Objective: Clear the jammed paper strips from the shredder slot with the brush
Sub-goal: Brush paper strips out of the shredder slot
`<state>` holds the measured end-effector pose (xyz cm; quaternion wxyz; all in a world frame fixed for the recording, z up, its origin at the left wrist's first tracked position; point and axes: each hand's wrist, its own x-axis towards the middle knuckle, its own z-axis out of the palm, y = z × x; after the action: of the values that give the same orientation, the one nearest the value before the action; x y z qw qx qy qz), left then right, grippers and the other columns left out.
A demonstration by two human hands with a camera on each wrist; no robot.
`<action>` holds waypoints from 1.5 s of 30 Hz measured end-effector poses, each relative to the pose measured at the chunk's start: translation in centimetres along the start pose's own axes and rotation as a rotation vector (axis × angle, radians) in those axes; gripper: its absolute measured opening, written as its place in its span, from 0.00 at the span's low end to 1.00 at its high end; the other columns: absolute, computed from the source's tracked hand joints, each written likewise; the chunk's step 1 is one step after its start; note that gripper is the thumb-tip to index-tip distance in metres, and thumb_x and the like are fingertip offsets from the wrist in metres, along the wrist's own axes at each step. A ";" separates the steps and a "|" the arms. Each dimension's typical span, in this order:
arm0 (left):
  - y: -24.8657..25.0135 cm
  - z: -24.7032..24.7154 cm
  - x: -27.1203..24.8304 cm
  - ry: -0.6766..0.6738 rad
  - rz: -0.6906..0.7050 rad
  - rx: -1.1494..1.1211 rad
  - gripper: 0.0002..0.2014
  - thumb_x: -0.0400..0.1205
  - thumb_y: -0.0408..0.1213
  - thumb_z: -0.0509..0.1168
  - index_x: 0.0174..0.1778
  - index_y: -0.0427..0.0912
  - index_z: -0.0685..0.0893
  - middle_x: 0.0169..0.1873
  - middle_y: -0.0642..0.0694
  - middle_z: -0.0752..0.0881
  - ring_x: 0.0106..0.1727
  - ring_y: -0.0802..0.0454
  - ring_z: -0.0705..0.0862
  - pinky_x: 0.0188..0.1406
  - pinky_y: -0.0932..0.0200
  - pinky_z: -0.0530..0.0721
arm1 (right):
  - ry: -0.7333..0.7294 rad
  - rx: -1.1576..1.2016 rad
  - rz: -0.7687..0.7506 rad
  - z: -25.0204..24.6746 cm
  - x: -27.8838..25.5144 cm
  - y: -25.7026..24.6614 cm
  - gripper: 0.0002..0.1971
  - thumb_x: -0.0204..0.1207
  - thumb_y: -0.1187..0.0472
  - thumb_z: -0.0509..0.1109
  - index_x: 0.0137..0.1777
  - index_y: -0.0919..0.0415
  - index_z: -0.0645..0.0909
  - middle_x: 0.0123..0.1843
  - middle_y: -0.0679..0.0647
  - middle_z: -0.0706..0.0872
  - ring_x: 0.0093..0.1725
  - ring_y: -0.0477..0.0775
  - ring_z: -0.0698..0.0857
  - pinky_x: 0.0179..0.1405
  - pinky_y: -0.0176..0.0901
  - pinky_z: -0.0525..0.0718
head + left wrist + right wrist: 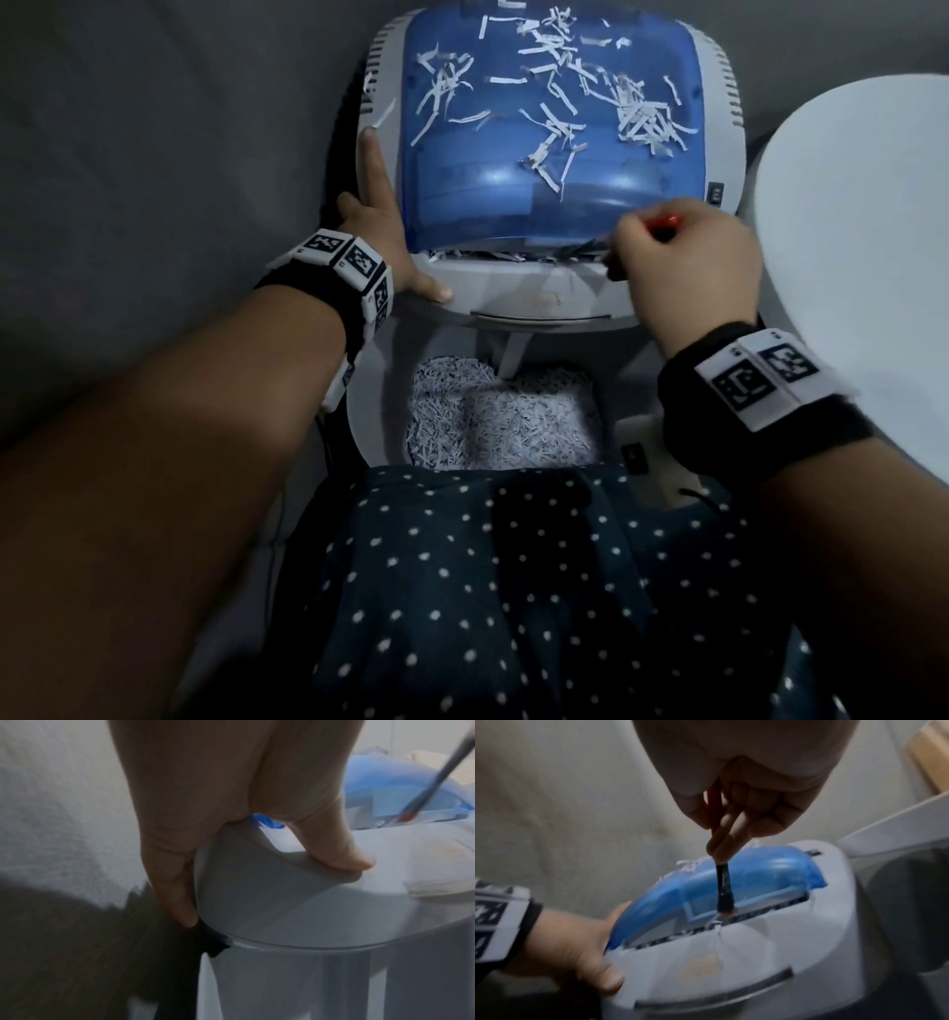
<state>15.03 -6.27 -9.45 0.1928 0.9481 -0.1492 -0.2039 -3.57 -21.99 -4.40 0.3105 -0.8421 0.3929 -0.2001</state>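
Polka-dot fabric [513,591] sits nearest, our lap below the shredder [539,293]. Our left hand [382,241] braces the shredder's near-left corner, fingers straight along the side, thumb on top. Our right hand [683,257] pinches the brush [723,888] by its red handle, bristle tip down in the slot [731,920] near its right half. Jammed paper strips [488,255] still line the slot; loose ones litter the blue cover [554,128]. We judge the step as mid-sweep; next move calls for dragging bristles along the slot to flick strips out without pushing them deeper.
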 end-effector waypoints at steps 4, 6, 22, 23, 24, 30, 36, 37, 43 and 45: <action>0.1 0.0 -0.2 0.003 0.001 -0.007 0.82 0.56 0.45 0.89 0.79 0.57 0.19 0.82 0.28 0.54 0.77 0.31 0.71 0.75 0.34 0.69 | 0.061 -0.036 0.092 -2.3 0.8 0.9 0.17 0.69 0.50 0.62 0.42 0.61 0.86 0.41 0.58 0.91 0.47 0.59 0.87 0.52 0.50 0.84; 0.1 0.0 -0.3 0.007 0.005 -0.011 0.82 0.56 0.45 0.89 0.80 0.57 0.20 0.81 0.28 0.54 0.77 0.31 0.71 0.75 0.34 0.69 | 0.033 -0.129 0.134 -2.5 1.1 1.4 0.14 0.74 0.53 0.63 0.46 0.60 0.87 0.46 0.59 0.91 0.52 0.63 0.86 0.53 0.48 0.81; 0.2 0.0 -0.2 0.006 -0.007 -0.010 0.82 0.56 0.45 0.89 0.79 0.58 0.20 0.81 0.29 0.56 0.76 0.30 0.72 0.75 0.32 0.70 | -0.428 0.001 -0.013 4.3 -1.5 1.3 0.13 0.87 0.58 0.61 0.63 0.53 0.87 0.47 0.54 0.92 0.50 0.59 0.90 0.58 0.51 0.86; 0.2 0.0 -0.2 0.006 -0.010 -0.006 0.82 0.56 0.46 0.89 0.79 0.58 0.19 0.81 0.29 0.55 0.76 0.30 0.72 0.75 0.32 0.70 | -0.369 -0.030 0.012 4.2 -1.3 1.4 0.14 0.87 0.57 0.61 0.64 0.54 0.86 0.52 0.56 0.92 0.54 0.61 0.89 0.59 0.47 0.84; 0.2 0.0 -0.2 0.005 -0.008 -0.004 0.82 0.56 0.46 0.89 0.79 0.58 0.19 0.81 0.29 0.55 0.76 0.30 0.72 0.75 0.32 0.70 | -0.299 -0.076 0.049 3.9 -1.1 1.6 0.15 0.88 0.57 0.60 0.65 0.55 0.86 0.57 0.59 0.91 0.59 0.63 0.87 0.58 0.44 0.80; 0.1 0.1 -0.3 0.014 0.005 -0.007 0.81 0.58 0.45 0.88 0.80 0.56 0.20 0.82 0.28 0.55 0.76 0.31 0.71 0.75 0.33 0.70 | -0.415 -0.092 -0.082 4.4 -1.8 -0.1 0.14 0.88 0.55 0.61 0.64 0.54 0.86 0.53 0.58 0.91 0.56 0.60 0.88 0.52 0.44 0.80; 0.1 0.1 -0.1 0.016 -0.003 0.003 0.82 0.56 0.46 0.89 0.80 0.57 0.20 0.81 0.28 0.56 0.76 0.30 0.72 0.75 0.33 0.69 | -0.422 -0.132 -0.105 5.0 -1.5 -0.5 0.15 0.88 0.54 0.60 0.68 0.53 0.84 0.61 0.58 0.90 0.57 0.60 0.85 0.49 0.43 0.75; 0.1 0.1 -0.2 0.016 -0.001 -0.002 0.82 0.57 0.46 0.89 0.80 0.57 0.20 0.81 0.28 0.56 0.76 0.30 0.72 0.75 0.33 0.69 | -0.442 -0.133 -0.150 5.1 -1.6 -0.9 0.15 0.88 0.54 0.61 0.67 0.53 0.85 0.61 0.58 0.90 0.58 0.60 0.85 0.52 0.44 0.77; 0.1 0.2 -0.1 0.020 0.007 -0.018 0.81 0.57 0.45 0.89 0.80 0.56 0.21 0.81 0.29 0.57 0.76 0.31 0.72 0.75 0.33 0.69 | -0.409 -0.137 -0.118 5.8 -1.5 -1.5 0.14 0.87 0.54 0.61 0.65 0.53 0.85 0.61 0.58 0.90 0.62 0.62 0.85 0.55 0.46 0.79; 0.1 0.2 -0.1 0.023 0.011 -0.017 0.82 0.56 0.46 0.89 0.81 0.55 0.21 0.80 0.28 0.57 0.75 0.31 0.72 0.74 0.33 0.69 | -0.422 -0.106 -0.188 6.0 -1.7 -1.7 0.13 0.86 0.55 0.63 0.64 0.52 0.86 0.59 0.57 0.91 0.61 0.61 0.85 0.56 0.45 0.79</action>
<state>14.85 -6.36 -9.55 0.2037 0.9479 -0.1507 -0.1933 -0.23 -17.57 -7.71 0.3209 -0.9133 0.2492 -0.0268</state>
